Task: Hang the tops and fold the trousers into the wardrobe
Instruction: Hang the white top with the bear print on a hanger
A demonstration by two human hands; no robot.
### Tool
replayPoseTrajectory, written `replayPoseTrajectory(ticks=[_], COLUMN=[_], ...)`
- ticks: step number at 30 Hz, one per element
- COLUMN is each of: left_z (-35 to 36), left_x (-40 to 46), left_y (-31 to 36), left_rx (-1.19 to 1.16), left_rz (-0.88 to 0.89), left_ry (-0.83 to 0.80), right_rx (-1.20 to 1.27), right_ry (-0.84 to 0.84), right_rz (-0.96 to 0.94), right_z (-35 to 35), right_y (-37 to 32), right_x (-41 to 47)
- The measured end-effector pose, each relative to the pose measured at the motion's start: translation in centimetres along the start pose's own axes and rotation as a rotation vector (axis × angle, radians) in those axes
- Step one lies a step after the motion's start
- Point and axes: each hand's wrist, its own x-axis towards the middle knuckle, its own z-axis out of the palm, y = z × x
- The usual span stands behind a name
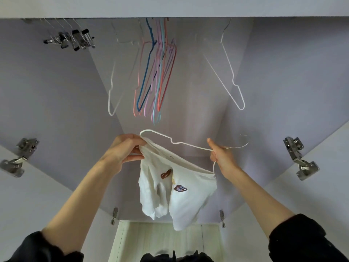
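Note:
A small white top [188,201] with little bear patches hangs from a white wire hanger [170,139] held sideways inside the open wardrobe. My left hand [124,150] pinches the top's edge against the hanger's left end. My right hand [222,157] grips the hanger near its neck, with the hook [243,142] sticking out to the right. The top droops below both hands.
Several coloured wire hangers [154,76] hang bunched at the middle of the rail, with a white hanger [111,86] to the left and another white hanger [232,76] to the right. Clip hangers [75,39] hang far left. Door hinges [300,159] flank the opening. Dark clothing [175,257] lies below.

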Motion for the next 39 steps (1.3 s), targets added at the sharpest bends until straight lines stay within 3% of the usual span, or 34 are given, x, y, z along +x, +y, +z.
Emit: replayPoseTrajectory(ticks=[7,12,16,21,31,39], left_z=[-0.4,-1.5,-1.4,-1.4,-0.7,-1.6], left_x=[1.0,1.5,1.4,1.4,1.1,1.2], left_y=[-0.4,-1.2,-1.6,-1.1,0.4,1.5], left_rx=[0.039,-0.253,-0.434,-0.441,-0.439,-0.318], left_rz=[-0.043,-0.235,-0.324,-0.3,-0.28,-0.147], left_ry=[0.047,-0.005,-0.072,-0.085,-0.145,-0.212], right_rx=[-0.087,0.093,0.12,0.114,0.362,0.126], right_ry=[-0.013,-0.337,-0.523,-0.522,-0.66,-0.561], right_rz=[-0.019,0.145,0.164,0.152,0.213,0.172], right_z=[-0.2,-1.1,-1.0,-0.4,-0.1,-0.6], right_y=[-1.4,-2.2,-2.2,-1.3,-1.5,0.5], right_x=[0.6,1.0,0.4,-0.1,0.6,1.2])
